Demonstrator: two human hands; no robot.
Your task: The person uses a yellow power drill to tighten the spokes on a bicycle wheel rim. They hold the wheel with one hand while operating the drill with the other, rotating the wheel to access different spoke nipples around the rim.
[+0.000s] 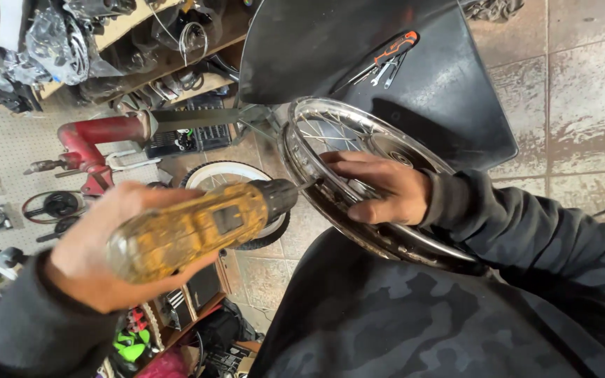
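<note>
Spoked wheel rim (302,150), centre, steadied on lap by right hand (379,189) gripping rim; yellow cordless drill (190,231) clasped in left hand (99,252), bit at rim. Risk: bit slipping toward fingers.

Light is even and fairly bright, daylight-like, falling from above. The chrome rim (302,140) throws small glints, and the wet-looking floor tiles (582,105) carry a dull sheen. The black seat (414,91) and the dark sleeves swallow detail. The drill (190,227) and the left hand (99,252) are close to the lens and soft with blur; the right hand (379,187) is sharper. Wide-angle bending shows at the edges, and the shelves at top left tilt steeply.
</note>
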